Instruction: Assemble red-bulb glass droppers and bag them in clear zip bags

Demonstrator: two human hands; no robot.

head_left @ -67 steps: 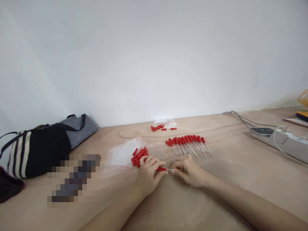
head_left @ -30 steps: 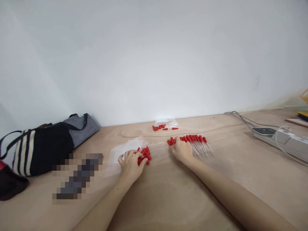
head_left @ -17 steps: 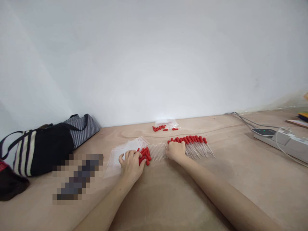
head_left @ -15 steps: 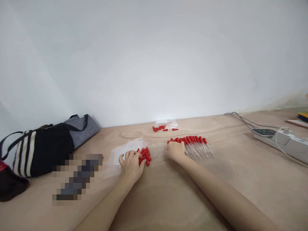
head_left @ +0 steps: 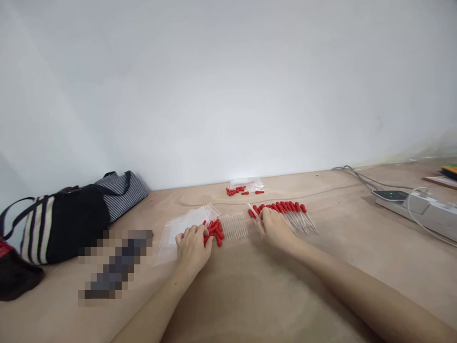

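The hands are apart. The right hand (head_left: 276, 228) pinches a clear tube (head_left: 253, 208) at the left end of the red-topped droppers (head_left: 288, 206). The left hand (head_left: 193, 245) curls over the left side of the red bulbs (head_left: 215, 227); I can't tell whether it grips one. Loose tubes (head_left: 234, 226) lie between the hands, plastic bags (head_left: 189, 220) just left, more bulbs (head_left: 236, 190) farther back near the wall (head_left: 228, 95).
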